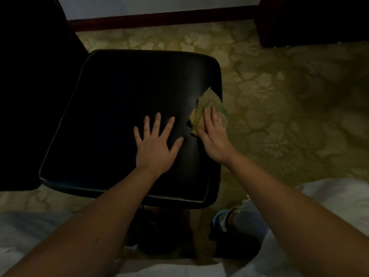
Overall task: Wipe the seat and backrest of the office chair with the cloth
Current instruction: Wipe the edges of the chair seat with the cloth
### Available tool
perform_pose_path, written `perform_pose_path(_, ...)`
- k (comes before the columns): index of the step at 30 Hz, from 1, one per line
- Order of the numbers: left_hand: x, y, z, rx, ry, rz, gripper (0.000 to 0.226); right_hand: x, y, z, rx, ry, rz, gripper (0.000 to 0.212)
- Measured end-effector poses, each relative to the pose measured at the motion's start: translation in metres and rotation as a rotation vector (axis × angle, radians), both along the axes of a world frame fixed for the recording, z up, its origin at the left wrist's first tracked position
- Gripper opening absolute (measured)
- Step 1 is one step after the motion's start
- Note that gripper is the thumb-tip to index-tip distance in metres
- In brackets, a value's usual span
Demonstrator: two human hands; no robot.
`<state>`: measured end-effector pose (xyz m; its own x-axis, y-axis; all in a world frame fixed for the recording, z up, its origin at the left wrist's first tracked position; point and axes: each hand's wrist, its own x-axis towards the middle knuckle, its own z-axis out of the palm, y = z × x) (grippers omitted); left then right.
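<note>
Patterned yellow-green carpet (279, 96) is seen on every side of the black padded seat (119, 116) of the office chair, with the widest open floor lying to the seat's right. A dark red skirting board (159, 19) runs beyond the seat's far edge, and a dark piece of furniture (309, 21) stands off its far right corner. What appears to be the backrest (30, 96) rises as a dark mass along the seat's left side.

The left hand (155, 144) is laid flat near the middle of the seat, fingers spread wide. The right hand (213, 134) is pressed palm-down, fingers straight and close together, on the cloth (207, 98). The cloth, yellow-green with zigzag edges, lies at the seat's right edge, and part of it is carried slightly past that edge. A sandalled foot (223, 218) is planted on the carpet just off the seat's near right corner. The piped near edge of the seat is crossed by the left forearm.
</note>
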<state>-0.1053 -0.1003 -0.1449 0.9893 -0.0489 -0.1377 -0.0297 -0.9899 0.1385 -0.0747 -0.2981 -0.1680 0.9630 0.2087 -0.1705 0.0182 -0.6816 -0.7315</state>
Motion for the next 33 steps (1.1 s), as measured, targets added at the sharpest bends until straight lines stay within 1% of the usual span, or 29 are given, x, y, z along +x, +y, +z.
perform_pose_path(6,0.000,0.001,-0.003,0.021,-0.014,-0.006,0.070,-0.047,-0.001,-0.003,0.039,-0.036,0.038,0.065)
perform_pose_path(10,0.000,0.002,-0.004,0.018,-0.025,-0.018,0.069,-0.028,-0.003,-0.007,0.065,-0.038,-0.014,0.060)
perform_pose_path(15,0.003,-0.002,-0.004,0.005,-0.021,-0.002,0.069,0.006,0.000,-0.002,0.135,-0.011,-0.175,0.055)
perform_pose_path(18,0.005,-0.005,-0.004,-0.002,-0.021,0.018,0.069,0.003,0.003,-0.005,0.082,-0.048,-0.132,0.058)
perform_pose_path(25,0.008,-0.010,-0.007,0.014,-0.025,0.035,0.069,-0.041,0.002,-0.010,0.026,-0.062,-0.042,0.064)
perform_pose_path(30,0.008,-0.010,-0.006,-0.010,-0.034,0.036,0.069,-0.009,-0.004,-0.004,0.032,-0.048,-0.042,0.059)
perform_pose_path(33,0.009,-0.012,-0.004,-0.012,-0.023,0.047,0.069,0.006,-0.004,-0.001,-0.011,-0.057,-0.047,0.060)
